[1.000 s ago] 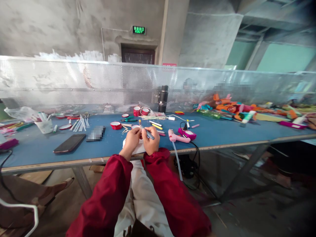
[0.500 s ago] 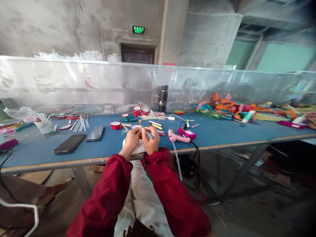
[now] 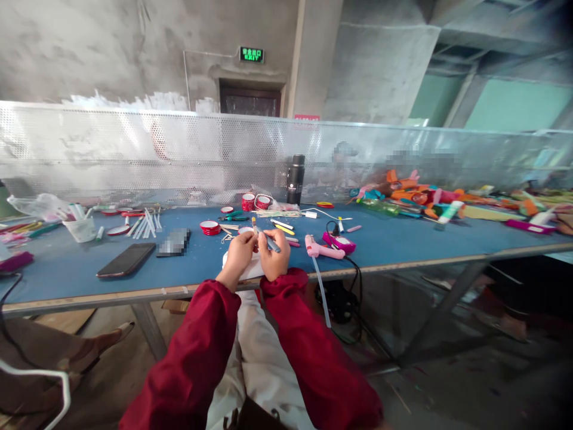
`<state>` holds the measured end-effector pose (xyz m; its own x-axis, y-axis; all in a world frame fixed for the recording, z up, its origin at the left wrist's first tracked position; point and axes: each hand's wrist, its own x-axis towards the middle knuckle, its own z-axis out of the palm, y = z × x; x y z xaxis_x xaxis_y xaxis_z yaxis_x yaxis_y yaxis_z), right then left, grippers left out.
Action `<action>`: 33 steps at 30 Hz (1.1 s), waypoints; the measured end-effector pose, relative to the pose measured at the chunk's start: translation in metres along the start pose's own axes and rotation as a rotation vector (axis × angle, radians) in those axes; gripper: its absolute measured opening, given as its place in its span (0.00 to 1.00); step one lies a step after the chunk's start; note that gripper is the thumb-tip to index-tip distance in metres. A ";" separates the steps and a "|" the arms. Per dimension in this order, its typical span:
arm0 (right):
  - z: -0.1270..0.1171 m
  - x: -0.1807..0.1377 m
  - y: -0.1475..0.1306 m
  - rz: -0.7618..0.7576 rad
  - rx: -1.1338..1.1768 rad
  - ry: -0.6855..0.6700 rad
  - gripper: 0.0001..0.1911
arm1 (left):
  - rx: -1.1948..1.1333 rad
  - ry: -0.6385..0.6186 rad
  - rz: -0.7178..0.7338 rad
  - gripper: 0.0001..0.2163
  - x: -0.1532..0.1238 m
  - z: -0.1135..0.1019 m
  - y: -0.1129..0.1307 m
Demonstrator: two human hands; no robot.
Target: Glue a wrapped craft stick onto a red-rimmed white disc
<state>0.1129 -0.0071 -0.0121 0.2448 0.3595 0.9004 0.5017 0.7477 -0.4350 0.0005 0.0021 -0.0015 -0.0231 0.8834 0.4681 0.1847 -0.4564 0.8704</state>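
Note:
My left hand (image 3: 239,255) is closed in a pinch around a thin, small piece with a yellow-orange tip (image 3: 253,221) that points up; the rest of it is hidden by my fingers. My right hand (image 3: 275,260) is closed on a grey-blue marker (image 3: 272,243), which slants across the fingers toward the left hand. Both hands meet just above a white sheet (image 3: 251,272) at the table's front edge. Beyond them lie a yellow marker (image 3: 285,229) and a roll of red tape (image 3: 209,227). A pink glue gun (image 3: 324,249) rests to the right, its clear glue stick hanging over the edge.
A dark phone (image 3: 126,260) and a blurred-out flat thing (image 3: 173,242) lie on the left of the blue table (image 3: 201,272). Farther left stands a white cup (image 3: 80,229) of pens. A black bottle (image 3: 295,182) stands at the back, and orange craft pieces (image 3: 407,194) pile up at right.
Both hands stay nearly in place, still together over the sheet. The fingers have shifted only slightly on the small piece and the marker.

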 end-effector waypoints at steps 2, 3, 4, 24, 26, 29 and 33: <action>0.000 0.000 0.001 0.014 0.007 0.031 0.11 | -0.008 0.001 -0.008 0.14 0.000 0.000 0.000; 0.001 0.000 0.001 0.013 0.012 0.041 0.11 | -0.014 0.002 -0.007 0.14 0.000 0.001 0.000; 0.001 0.000 0.001 0.006 0.018 0.045 0.11 | -0.018 0.003 -0.006 0.15 0.000 0.001 0.000; 0.000 0.000 -0.001 -0.031 0.024 -0.017 0.09 | -0.015 0.000 0.002 0.13 0.000 0.000 -0.002; 0.000 0.000 0.000 -0.023 0.013 -0.012 0.10 | -0.012 0.005 0.002 0.13 0.000 0.000 -0.001; 0.001 -0.001 0.002 -0.005 0.004 0.025 0.10 | -0.010 0.003 -0.006 0.13 0.000 0.000 0.001; 0.000 -0.001 0.001 -0.014 0.015 0.034 0.10 | -0.021 0.003 -0.003 0.13 0.000 0.000 0.000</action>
<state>0.1131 -0.0060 -0.0133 0.2660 0.3305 0.9055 0.4927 0.7608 -0.4224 0.0008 0.0026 -0.0019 -0.0269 0.8843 0.4662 0.1637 -0.4562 0.8747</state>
